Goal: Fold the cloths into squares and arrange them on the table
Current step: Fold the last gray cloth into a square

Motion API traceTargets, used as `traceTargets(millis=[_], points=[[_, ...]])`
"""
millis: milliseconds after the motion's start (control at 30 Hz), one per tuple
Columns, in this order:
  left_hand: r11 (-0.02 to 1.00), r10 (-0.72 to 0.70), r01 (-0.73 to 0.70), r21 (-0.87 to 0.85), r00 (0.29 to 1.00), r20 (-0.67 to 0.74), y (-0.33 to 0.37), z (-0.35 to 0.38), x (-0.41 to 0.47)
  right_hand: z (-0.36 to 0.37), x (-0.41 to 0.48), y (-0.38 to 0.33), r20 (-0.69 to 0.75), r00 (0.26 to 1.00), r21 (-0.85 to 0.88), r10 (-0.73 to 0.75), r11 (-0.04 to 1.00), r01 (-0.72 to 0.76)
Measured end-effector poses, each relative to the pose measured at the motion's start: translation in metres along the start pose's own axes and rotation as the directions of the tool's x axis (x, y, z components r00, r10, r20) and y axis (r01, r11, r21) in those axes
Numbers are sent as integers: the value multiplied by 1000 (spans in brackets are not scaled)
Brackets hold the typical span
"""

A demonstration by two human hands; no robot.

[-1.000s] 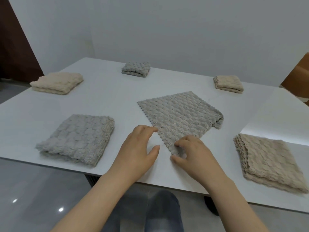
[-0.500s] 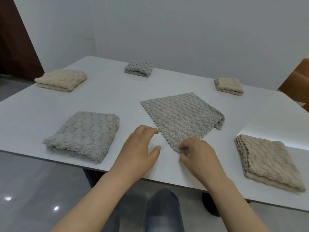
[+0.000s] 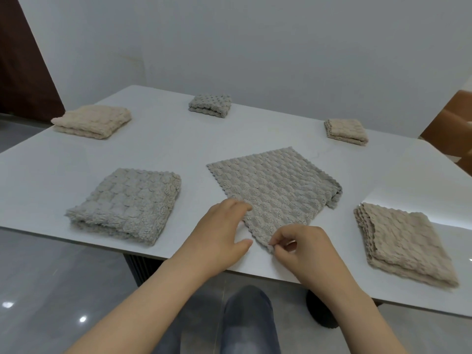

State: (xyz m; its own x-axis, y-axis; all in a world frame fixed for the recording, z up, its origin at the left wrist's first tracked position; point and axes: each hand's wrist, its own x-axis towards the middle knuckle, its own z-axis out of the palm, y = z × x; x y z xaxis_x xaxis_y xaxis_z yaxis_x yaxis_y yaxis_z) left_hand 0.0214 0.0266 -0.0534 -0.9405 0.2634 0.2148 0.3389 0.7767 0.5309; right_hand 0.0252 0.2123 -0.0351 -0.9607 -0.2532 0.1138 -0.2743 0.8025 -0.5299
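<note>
A grey textured cloth (image 3: 273, 190), folded once, lies turned like a diamond in the middle of the white table (image 3: 158, 154). My right hand (image 3: 304, 249) pinches its near corner between thumb and fingers. My left hand (image 3: 219, 233) rests on the table at the cloth's near left edge, fingertips touching it, thumb spread. Five folded cloths lie around it: a thick grey one (image 3: 127, 203) at the near left, a beige one (image 3: 401, 241) at the near right, a beige one (image 3: 93, 121) at the far left, a small grey one (image 3: 210, 104) at the back, a small beige one (image 3: 346, 130) at the far right.
The table's near edge runs just under my wrists. A white wall stands behind the table. A brown chair (image 3: 452, 129) shows at the right edge. My knees in grey trousers (image 3: 229, 323) are below, over a glossy grey floor.
My right hand has closed its pinch on the cloth's near corner. My left hand has stayed almost in place. The camera has moved a little.
</note>
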Motion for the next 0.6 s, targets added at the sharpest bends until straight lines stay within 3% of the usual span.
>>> traceTargets(millis=[167,433,600], points=[[973,137,-165,161,975,174,6,8,16,-9,-13,3,26,1000,7,15,1000,-15],[955,157,-189,230,976,152,13,14,27,-6,-23,7,2,1000,9,25,1000,-25],[958,168,-194,212,977,132,14,13,28,9,-21,1,-23,999,-144,46,988,-49]])
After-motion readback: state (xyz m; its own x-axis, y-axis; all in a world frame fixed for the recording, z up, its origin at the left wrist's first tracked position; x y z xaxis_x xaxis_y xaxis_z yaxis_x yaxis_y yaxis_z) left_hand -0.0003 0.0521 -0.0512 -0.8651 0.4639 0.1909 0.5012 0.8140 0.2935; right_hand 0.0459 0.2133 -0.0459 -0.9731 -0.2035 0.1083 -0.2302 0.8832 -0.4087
